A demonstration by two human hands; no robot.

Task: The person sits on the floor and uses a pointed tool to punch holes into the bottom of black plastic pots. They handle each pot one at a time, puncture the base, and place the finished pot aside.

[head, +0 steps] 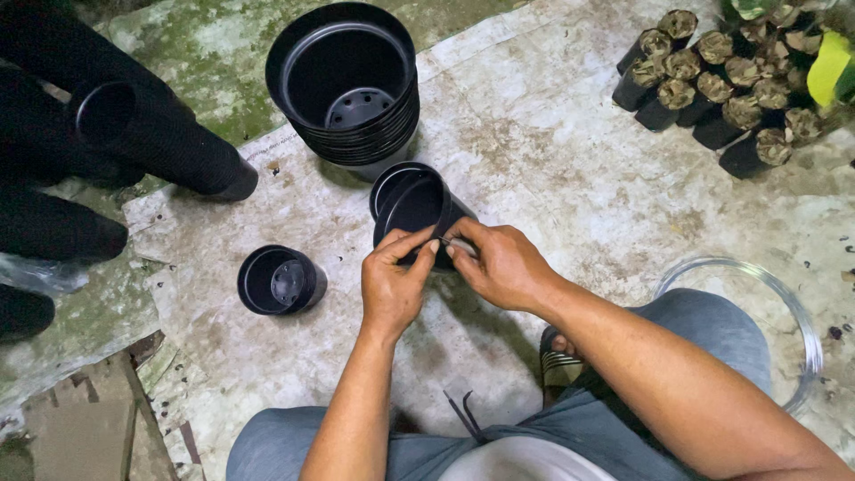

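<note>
Grip: left hand [392, 285] and right hand [503, 265] are meeting at frame centre, fingertips pressed together on the rim of a tilted small black plastic pot [411, 207]. The right thumb and forefinger are also pinching a thin pale piece [461, 245]; what it is cannot be told. The pot is lying on its side on the worn pale sheet [570, 178], mouth toward the camera, apparently nested with a second one.

Handling, as a judgement: thin-walled, light, flexible, likely to deform if squeezed; the rim looks the stiffest hold.

Surroundings: tall nested pot stack [352, 85] upper centre, single upright pot [280, 281] left of centre, filled seedling bags [721, 89] upper right.
</note>
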